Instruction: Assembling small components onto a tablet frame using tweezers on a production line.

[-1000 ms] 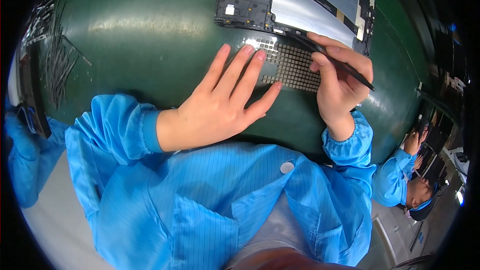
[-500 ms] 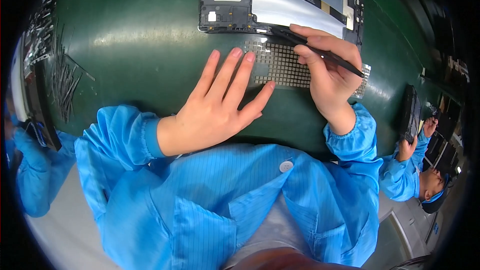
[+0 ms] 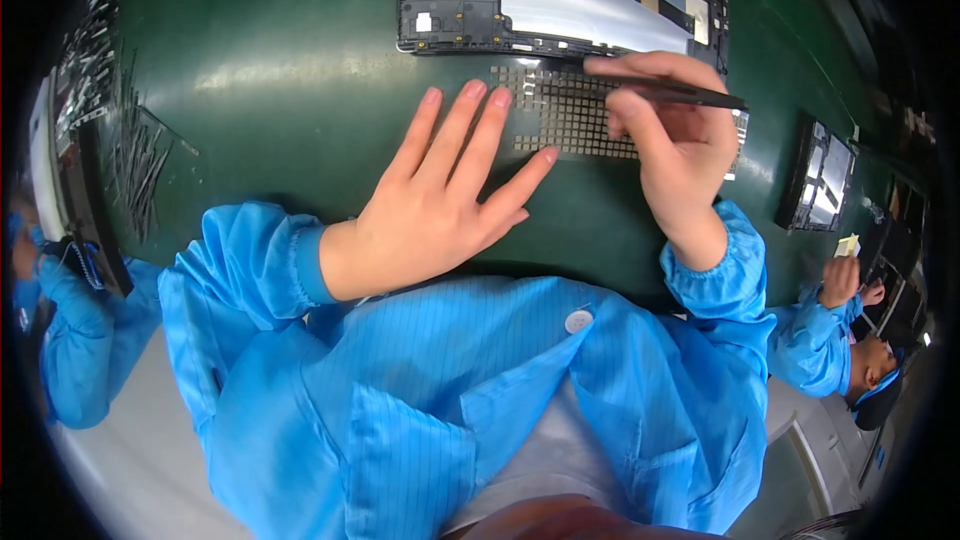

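My left hand [image 3: 428, 202] lies flat with fingers spread on the green mat, its fingertips at the left edge of a clear sheet [image 3: 578, 125]. Rows of small grey square pads cover most of that sheet, with some spots bare. Above the sheet, my right hand [image 3: 682, 145] grips slim black tweezers [image 3: 700, 95] between thumb and fingers. Their front tips are blurred, so I cannot tell whether they carry a pad. Just beyond lies an opened tablet-like device [image 3: 570, 12] with a black frame and silver metal panels, its near edge close to the tweezers.
Loose dark thin strips [image 3: 140, 165] lie in a pile on the left of the green work surface [image 3: 270, 130]. Another black-framed device [image 3: 820, 175] rests at the right. A co-worker in a blue sleeve [image 3: 805, 340] works there; another blue-clad arm [image 3: 85, 340] shows at far left.
My right hand with the tweezers has moved slightly right, away from the device's near edge, and the tweezers lie flatter. The left hand stays put. The co-worker's device now lies on the surface.
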